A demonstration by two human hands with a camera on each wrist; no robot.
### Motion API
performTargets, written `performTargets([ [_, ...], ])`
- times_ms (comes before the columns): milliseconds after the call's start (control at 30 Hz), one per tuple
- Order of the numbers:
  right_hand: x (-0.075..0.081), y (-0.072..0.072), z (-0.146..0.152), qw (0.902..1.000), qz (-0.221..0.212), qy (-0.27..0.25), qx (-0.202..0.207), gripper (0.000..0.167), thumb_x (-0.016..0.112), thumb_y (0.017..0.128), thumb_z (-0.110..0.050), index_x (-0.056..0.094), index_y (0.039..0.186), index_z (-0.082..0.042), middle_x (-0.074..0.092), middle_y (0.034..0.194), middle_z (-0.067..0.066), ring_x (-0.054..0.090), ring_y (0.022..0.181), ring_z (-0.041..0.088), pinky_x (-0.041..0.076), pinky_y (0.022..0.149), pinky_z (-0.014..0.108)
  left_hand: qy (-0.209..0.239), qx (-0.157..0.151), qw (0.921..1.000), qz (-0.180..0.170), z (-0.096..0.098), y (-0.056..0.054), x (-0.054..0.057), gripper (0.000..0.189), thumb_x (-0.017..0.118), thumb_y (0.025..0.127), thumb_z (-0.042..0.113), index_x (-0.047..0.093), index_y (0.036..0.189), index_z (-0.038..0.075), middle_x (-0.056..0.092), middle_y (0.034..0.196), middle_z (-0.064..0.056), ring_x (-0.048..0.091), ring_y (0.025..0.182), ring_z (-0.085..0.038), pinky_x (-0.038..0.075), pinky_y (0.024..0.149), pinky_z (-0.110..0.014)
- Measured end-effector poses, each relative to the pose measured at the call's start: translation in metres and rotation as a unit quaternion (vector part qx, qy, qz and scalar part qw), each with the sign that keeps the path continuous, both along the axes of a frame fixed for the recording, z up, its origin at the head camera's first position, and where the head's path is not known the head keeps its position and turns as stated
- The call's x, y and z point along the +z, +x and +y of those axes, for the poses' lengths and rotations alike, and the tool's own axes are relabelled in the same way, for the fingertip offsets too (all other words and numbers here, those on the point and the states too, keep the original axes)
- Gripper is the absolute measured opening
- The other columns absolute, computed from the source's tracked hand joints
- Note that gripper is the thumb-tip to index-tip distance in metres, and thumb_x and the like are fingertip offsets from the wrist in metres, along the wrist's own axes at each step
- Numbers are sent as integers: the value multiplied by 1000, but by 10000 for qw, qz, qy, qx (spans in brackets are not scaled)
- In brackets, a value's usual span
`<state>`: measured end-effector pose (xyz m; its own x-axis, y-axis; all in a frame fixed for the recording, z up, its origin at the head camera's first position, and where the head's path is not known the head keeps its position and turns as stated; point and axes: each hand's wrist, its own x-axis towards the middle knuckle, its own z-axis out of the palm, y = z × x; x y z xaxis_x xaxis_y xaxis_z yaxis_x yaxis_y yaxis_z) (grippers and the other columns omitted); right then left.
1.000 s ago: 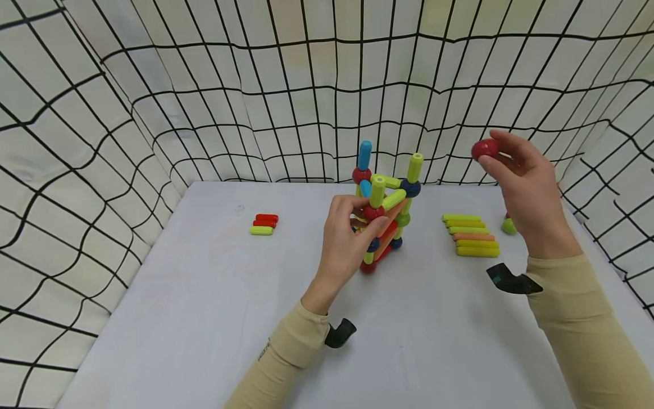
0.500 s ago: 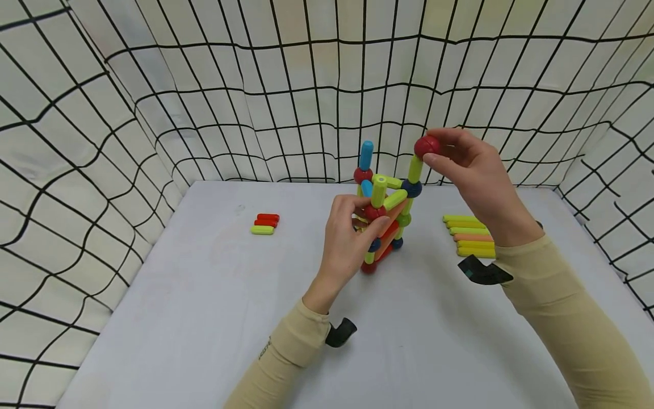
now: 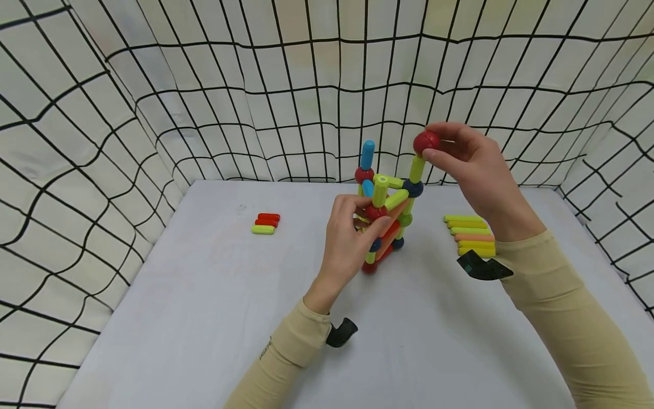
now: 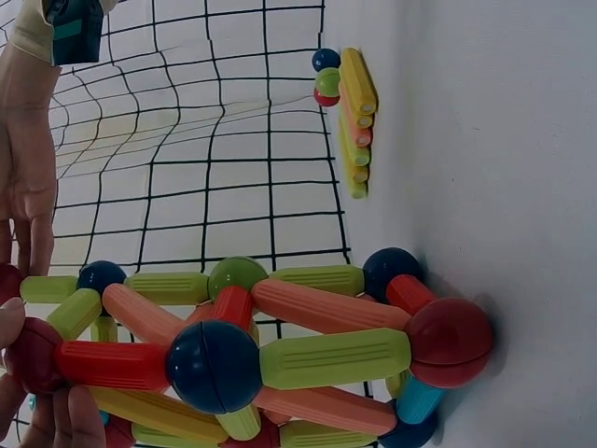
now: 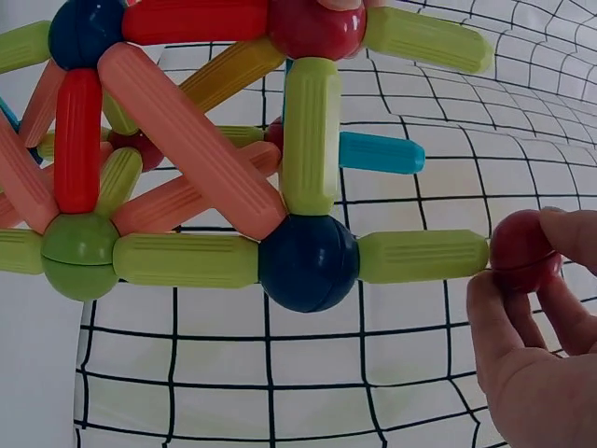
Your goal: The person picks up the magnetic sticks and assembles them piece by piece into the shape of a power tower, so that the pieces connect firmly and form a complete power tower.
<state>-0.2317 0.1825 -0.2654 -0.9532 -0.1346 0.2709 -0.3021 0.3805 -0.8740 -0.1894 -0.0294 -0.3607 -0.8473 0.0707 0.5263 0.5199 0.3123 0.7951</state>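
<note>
A tower of colored rods and balls (image 3: 392,230) stands upright on the table, built from green, red, orange, yellow and blue rods. My left hand (image 3: 344,244) pinches a red ball (image 4: 35,355) at the tower's near upper corner, under an upright green rod (image 3: 380,190). At the far right corner my right hand (image 3: 475,170) pinches another red ball (image 5: 525,250) by thumb and fingers. That ball sits on the top end of a green rod (image 5: 423,256), which rises from a dark blue ball (image 5: 308,263). A blue rod (image 3: 367,154) stands up at the back left corner.
Yellow, green and orange rods (image 3: 469,231) lie in a row on the right of the white table (image 3: 204,318). Two red rods and a green rod (image 3: 263,230) lie at left. Several loose balls (image 4: 326,82) rest beyond the row. Black netting (image 3: 286,91) surrounds the table.
My right hand has moved left with the red ball and brought it onto the top of the far green rod. The left hand keeps its grip on the tower.
</note>
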Motion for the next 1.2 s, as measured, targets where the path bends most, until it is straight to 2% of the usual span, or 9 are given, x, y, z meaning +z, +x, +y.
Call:
performTargets([
  [133, -1, 0, -2, 9999, 35, 151, 33, 44, 63, 96, -32, 54, 138, -22, 54, 134, 3, 52, 118, 19, 45, 97, 32, -20, -3, 10000, 41, 0, 0, 0, 37, 75, 87, 20, 57, 114, 2, 50, 108, -9, 56, 92, -18, 54, 68, -26],
  [367, -3, -3, 2, 10000, 22, -68, 21, 43, 63, 96, -30, 54, 138, -22, 53, 135, 4, 52, 121, 20, 43, 102, 37, -50, 19, 9999, 85, 1, 0, 0, 37, 75, 87, 20, 57, 114, 2, 51, 108, -10, 56, 92, -18, 53, 70, -26],
  [533, -5, -4, 4, 9998, 38, -175, 74, 44, 64, 96, -30, 54, 138, -21, 53, 135, 4, 51, 120, 20, 43, 101, 35, -76, 19, 9999, 75, 1, 0, 0, 38, 76, 87, 19, 57, 114, 1, 51, 108, -10, 56, 92, -18, 54, 70, -25],
  [800, -8, -4, 9, 9996, -16, -272, 114, 48, 64, 96, -28, 51, 141, -23, 51, 138, 3, 50, 123, 19, 42, 102, 35, -82, -225, 9997, -66, -5, 1, -1, 45, 76, 86, 18, 55, 124, 4, 51, 115, -8, 55, 98, -16, 55, 74, -28],
  [900, -10, -2, 15, 9995, -28, -292, 89, 48, 64, 96, -28, 51, 141, -23, 51, 139, 3, 49, 125, 18, 41, 104, 37, -51, -359, 9993, 21, -8, 1, -2, 44, 74, 88, 14, 54, 126, 3, 51, 117, -9, 55, 100, -17, 56, 76, -31],
  [967, -14, 1, 21, 9997, -64, -235, -15, 48, 63, 96, -29, 51, 142, -24, 51, 139, 2, 49, 126, 17, 40, 106, 37, -62, -400, 9990, 185, -10, 1, -3, 40, 69, 90, 7, 53, 126, 2, 51, 118, -9, 55, 100, -18, 55, 76, -32],
  [1067, -23, 5, 36, 9992, -170, -136, -339, 47, 63, 96, -32, 51, 141, -24, 51, 139, 2, 50, 125, 15, 42, 105, 30, -72, -382, 9982, 449, -14, -1, -5, 38, 56, 87, -4, 53, 125, 0, 53, 119, -10, 55, 100, -19, 54, 77, -32],
  [1133, -32, 9, 51, 9973, -319, -153, -639, 47, 62, 96, -34, 51, 141, -25, 51, 139, 1, 50, 125, 14, 43, 101, 22, -11, -290, 9983, 511, -17, -3, -4, 39, 50, 86, -7, 53, 124, -1, 54, 118, -11, 55, 101, -19, 54, 78, -32],
  [1200, -43, 13, 70, 9934, -527, -257, -985, 49, 63, 95, -37, 50, 141, -26, 51, 139, -1, 50, 123, 11, 46, 91, 16, 127, -208, 9987, 440, -20, -8, -1, 38, 48, 87, -7, 53, 124, -1, 55, 118, -11, 56, 103, -20, 53, 81, -34],
])
